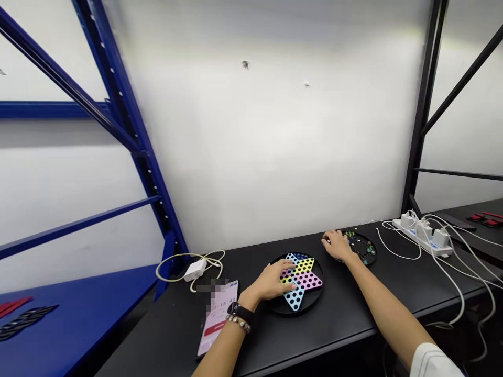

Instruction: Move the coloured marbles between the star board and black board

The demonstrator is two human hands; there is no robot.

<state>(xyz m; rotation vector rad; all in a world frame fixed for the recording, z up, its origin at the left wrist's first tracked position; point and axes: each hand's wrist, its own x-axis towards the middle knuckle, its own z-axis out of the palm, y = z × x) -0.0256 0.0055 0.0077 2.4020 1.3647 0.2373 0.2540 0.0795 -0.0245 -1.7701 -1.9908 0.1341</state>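
White sleeve [434, 361] nearest; left hand [271, 281] spread on pastel, black-holed star [312, 281]; right hand [337, 245], grip unclear.

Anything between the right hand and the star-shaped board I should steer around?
Apart from the rim of the round black tray, nothing visible stands between the right hand and the star-shaped board. The left hand covers part of the board's left side.

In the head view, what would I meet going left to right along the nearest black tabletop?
Charger → phone → star board → marble tray → power strip. Left unranked: the left hand, overlapping the star board, and the right hand, overlapping the marble tray.
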